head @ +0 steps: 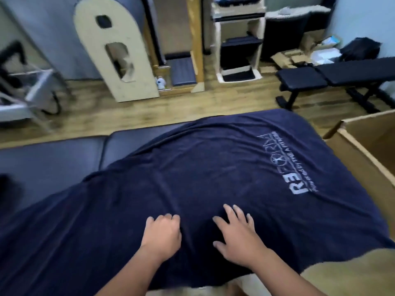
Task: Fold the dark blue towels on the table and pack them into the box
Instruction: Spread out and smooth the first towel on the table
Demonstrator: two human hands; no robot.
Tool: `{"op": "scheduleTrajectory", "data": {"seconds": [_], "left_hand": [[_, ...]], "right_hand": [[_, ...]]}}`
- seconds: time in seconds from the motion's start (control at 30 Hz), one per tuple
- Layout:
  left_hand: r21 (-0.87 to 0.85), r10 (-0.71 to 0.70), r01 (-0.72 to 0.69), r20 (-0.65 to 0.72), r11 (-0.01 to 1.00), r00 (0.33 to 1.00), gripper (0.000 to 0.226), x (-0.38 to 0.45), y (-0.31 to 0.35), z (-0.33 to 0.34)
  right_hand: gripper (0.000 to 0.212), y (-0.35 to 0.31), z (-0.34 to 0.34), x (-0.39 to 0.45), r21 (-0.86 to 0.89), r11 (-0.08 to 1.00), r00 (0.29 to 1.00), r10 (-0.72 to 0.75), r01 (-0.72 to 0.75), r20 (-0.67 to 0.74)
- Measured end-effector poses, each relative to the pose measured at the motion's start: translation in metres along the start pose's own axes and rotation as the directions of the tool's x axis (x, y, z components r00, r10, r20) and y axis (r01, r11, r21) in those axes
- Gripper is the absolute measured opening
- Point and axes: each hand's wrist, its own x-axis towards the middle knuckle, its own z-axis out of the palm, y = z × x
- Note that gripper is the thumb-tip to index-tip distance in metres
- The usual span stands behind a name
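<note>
**A:** What's around the person? Upper right of the frame has a black workout bench [333, 76], upper left a pale arched wooden panel [116, 52] with cutouts, all on wood flooring.

**B:** And the cardboard box [361, 154] sits at the right edge, flaps up, touching the towel's side. Its inside is mostly cut off, so I can't tell what's in it.

**A:** The dark blue towel [192, 178] lies spread across the padded table [53, 159] mid-frame, a bit wrinkled, pale logo printed toward its right side.

**B:** Left hand [163, 233] is curled, knuckles up, maybe bunching cloth. Right hand [236, 231] lies flat on the towel, fingers splayed.
</note>
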Motion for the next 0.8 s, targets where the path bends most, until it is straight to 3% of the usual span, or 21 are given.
{"op": "scheduleTrajectory", "data": {"seconds": [0.03, 0.13, 0.23, 0.3, 0.43, 0.5, 0.57, 0.73, 0.8], "left_hand": [[0.012, -0.076, 0.076, 0.034, 0.997, 0.996, 0.007, -0.016, -0.017, 0.006], [0.019, -0.211, 0.211, 0.159, 0.977, 0.964, 0.034, -0.079, -0.074, 0.027], [-0.051, -0.27, 0.282, 0.165, 0.958, 0.949, 0.059, -0.117, -0.11, 0.047], [-0.053, -0.227, 0.239, 0.174, 0.969, 0.958, 0.07, -0.13, -0.122, 0.054], [0.048, -0.157, 0.153, 0.106, 0.987, 0.982, 0.031, -0.142, -0.13, 0.06], [-0.009, -0.161, 0.163, 0.127, 0.987, 0.979, 0.023, -0.144, -0.132, 0.06], [-0.115, -0.155, 0.174, 0.157, 0.978, 0.975, 0.016, -0.141, -0.137, 0.054], [-0.314, -0.213, 0.247, 0.14, 0.917, 0.967, 0.037, -0.127, -0.162, 0.041], [-0.382, -0.242, 0.275, 0.133, 0.882, 0.961, 0.036, -0.115, -0.176, 0.035]], "right_hand": [[0.058, -0.019, 0.003, 0.0, -0.02, 0.997, 0.997, -0.078, 0.078, -0.028], [0.041, -0.086, 0.02, -0.002, -0.114, 0.956, 0.955, -0.282, 0.271, -0.089], [0.045, -0.13, 0.043, -0.006, -0.18, 0.952, 0.967, -0.255, 0.246, -0.027], [0.048, -0.148, 0.055, -0.01, -0.215, 0.953, 0.977, -0.211, 0.213, 0.033], [0.043, -0.153, 0.073, -0.018, -0.24, 0.947, 0.972, -0.23, 0.213, -0.044], [0.027, -0.158, 0.065, -0.024, -0.191, 0.953, 0.971, -0.238, 0.236, 0.017], [0.035, -0.157, 0.057, -0.023, -0.141, 0.973, 0.983, -0.179, 0.184, 0.042], [0.045, -0.172, 0.032, 0.002, -0.116, 0.989, 0.995, -0.09, 0.096, 0.052], [0.048, -0.182, 0.021, 0.02, -0.091, 0.993, 0.997, -0.073, 0.074, 0.017]]}}
